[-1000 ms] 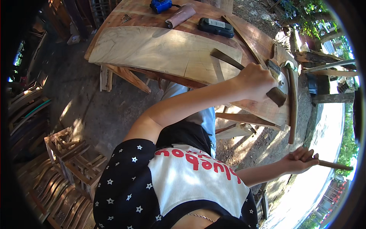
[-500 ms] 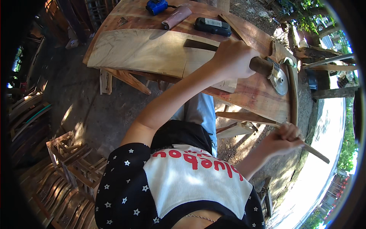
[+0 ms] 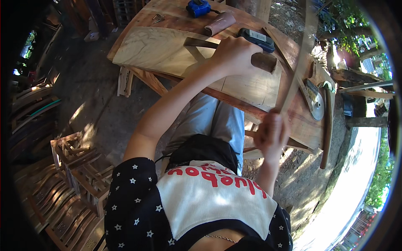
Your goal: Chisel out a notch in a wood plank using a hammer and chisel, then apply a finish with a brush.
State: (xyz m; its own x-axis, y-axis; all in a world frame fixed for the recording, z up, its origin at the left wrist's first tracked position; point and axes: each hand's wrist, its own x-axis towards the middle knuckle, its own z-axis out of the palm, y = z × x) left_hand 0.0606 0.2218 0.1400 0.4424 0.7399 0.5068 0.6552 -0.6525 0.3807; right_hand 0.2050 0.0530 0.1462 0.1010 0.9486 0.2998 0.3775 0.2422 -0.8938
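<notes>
My left hand is closed around a wooden-handled blade held over the workbench. Its dark flat blade sticks out to the left, and the thick handle end shows on the right. At the bench's near right side, my right hand is a fist on a long, thin wooden strip. The strip points up and away, smeared by motion. Beneath my left hand, pale boards lie on the reddish wooden workbench. Whether the blade touches them I cannot tell.
A blue tape measure, a curved pinkish piece and a black case lie at the back. To the right are a round metal disc and a long-handled tool overhanging the edge. Wooden frames stand lower left.
My left hand has moved left with the blade. My right hand has moved left and up, swinging the wooden strip from pointing down right to pointing up. The view has shifted slightly.
</notes>
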